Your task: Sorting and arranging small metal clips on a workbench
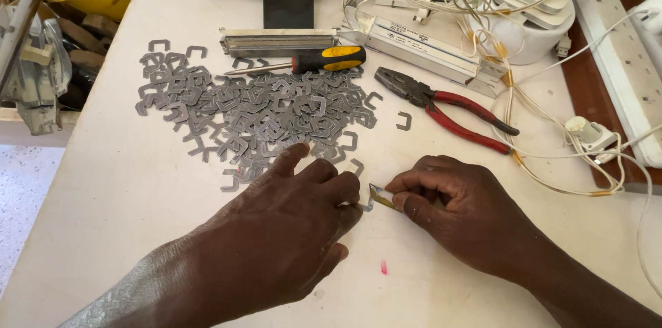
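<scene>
Assembly step, judged: right hand (458, 200) pinches a small stack of laminations (380, 197) on the tabletop (103, 183); left hand (296, 224), fingers curled, touches its end. Loose pile of metal clips (255, 111) lies beyond. Next move calls for fine alignment.

1. A long white ballast box (426, 48) lies at the top of the table, slanting from the centre down toward the right. It carries a narrow white label (414, 33) with small dark print (too small to make out).
2. No package, sign or screen can be seen anywhere.
</scene>
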